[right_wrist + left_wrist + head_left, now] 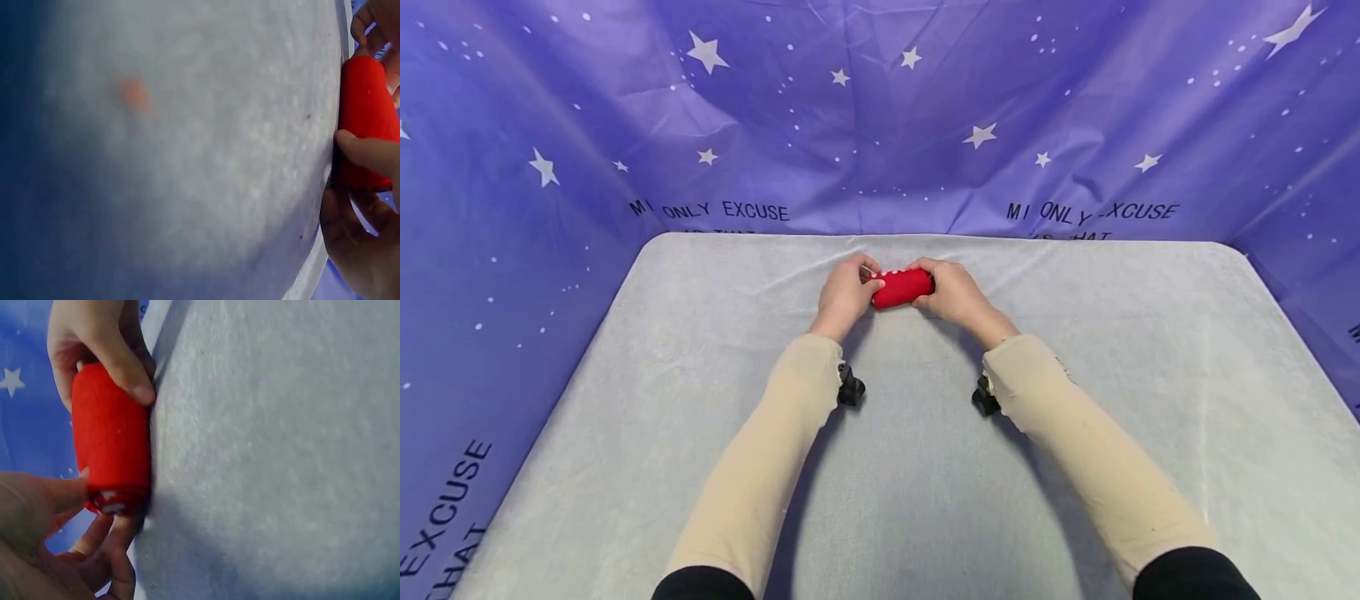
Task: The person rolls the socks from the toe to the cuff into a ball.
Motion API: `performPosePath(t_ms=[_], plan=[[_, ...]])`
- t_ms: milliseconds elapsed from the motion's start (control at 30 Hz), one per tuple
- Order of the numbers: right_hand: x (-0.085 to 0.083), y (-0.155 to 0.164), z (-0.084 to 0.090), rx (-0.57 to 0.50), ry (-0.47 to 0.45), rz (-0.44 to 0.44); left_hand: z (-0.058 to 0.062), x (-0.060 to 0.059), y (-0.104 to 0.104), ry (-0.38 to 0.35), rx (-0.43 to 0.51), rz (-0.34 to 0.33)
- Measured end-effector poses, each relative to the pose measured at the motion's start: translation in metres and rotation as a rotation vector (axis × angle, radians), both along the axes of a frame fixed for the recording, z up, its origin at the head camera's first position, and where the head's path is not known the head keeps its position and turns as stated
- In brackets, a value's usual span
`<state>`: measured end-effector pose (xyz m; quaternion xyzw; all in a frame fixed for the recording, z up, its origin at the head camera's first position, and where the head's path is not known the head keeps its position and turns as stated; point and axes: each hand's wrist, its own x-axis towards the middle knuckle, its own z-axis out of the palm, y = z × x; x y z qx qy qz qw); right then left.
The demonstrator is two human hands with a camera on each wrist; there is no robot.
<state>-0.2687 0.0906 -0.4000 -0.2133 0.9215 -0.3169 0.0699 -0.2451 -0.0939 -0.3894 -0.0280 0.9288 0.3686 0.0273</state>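
Observation:
A red cloth roll [901,288] with white spots along its upper side is held between both hands near the table's far edge. My left hand [844,293] grips its left end, thumb on the near side. At the right end, my right hand [953,292] grips the roll with thumb and fingers. In the left wrist view, wound layers with white marks show at the end of the red roll [112,434] beside the left hand [69,537]. The right wrist view has the right thumb lying across the roll [369,106].
A pale grey cloth covers the table [910,467], with creases near its far edge. Behind and beside it hangs a purple-blue curtain [880,108] printed with white stars and lettering. Black wrist cameras sit on both beige sleeves [760,467].

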Motion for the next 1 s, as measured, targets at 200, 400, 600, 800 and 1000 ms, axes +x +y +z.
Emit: performPosePath(t_ms=[200,400,600,800,1000], plan=[[0.008,0.008,0.006,-0.008,0.005,0.049,0.014,0.013,0.009,0.065,-0.223,-0.182],[0.022,0.018,0.019,-0.020,-0.011,0.084,0.024,0.033,0.018,0.091,-0.394,-0.342],[0.041,0.028,0.032,-0.101,-0.060,0.080,0.028,0.049,0.026,0.126,-0.354,-0.374],[0.061,0.041,0.035,-0.276,-0.124,0.060,0.024,0.058,0.027,0.086,0.049,-0.350],[0.075,0.050,0.036,-0.357,-0.121,0.031,0.018,0.066,0.026,0.016,0.348,-0.391]])
